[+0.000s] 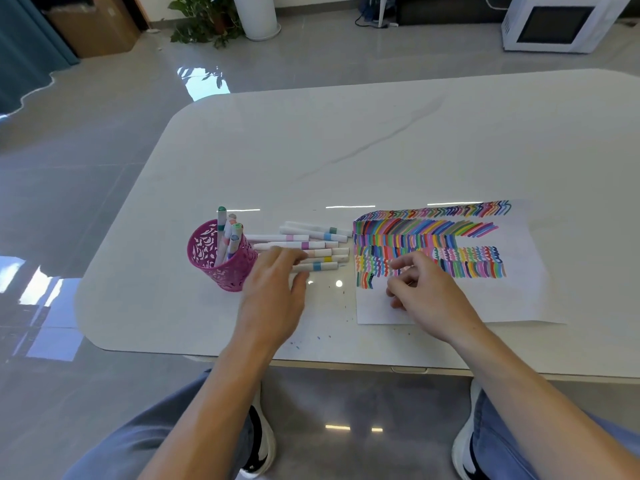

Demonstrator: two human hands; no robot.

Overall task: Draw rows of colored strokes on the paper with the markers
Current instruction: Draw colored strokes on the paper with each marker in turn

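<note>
Reaching over the loose markers (311,244), the left hand (275,289) keeps its grip spread, straight fingers (282,258) resting on the row just beside the pink mesh cup (216,261); probably sorting for the next colour, the photographer offers.

And the right hand (427,294), the editor asks; holding a marker?

Cannot tell; its grip is curled on the paper (519,303), near the short bottom row of strokes (365,279), and something pinkish shows at the fingertips, too blurred to name; it may simply be pinning the sheet flat.

Where does the paper lie?

On the right of the white surface (381,140), near its front edge; bands of coloured strokes fill the upper part, the lower part is bare; so the job looks well along, not done.

Why are the markers laid out rather than in the cup?

My guess: colour bands face up, easy to pick; a few more markers (227,233) stand in the cup.

Any brand or lettering?

None legible; only ink specks (343,296) dotting the surface.
</note>
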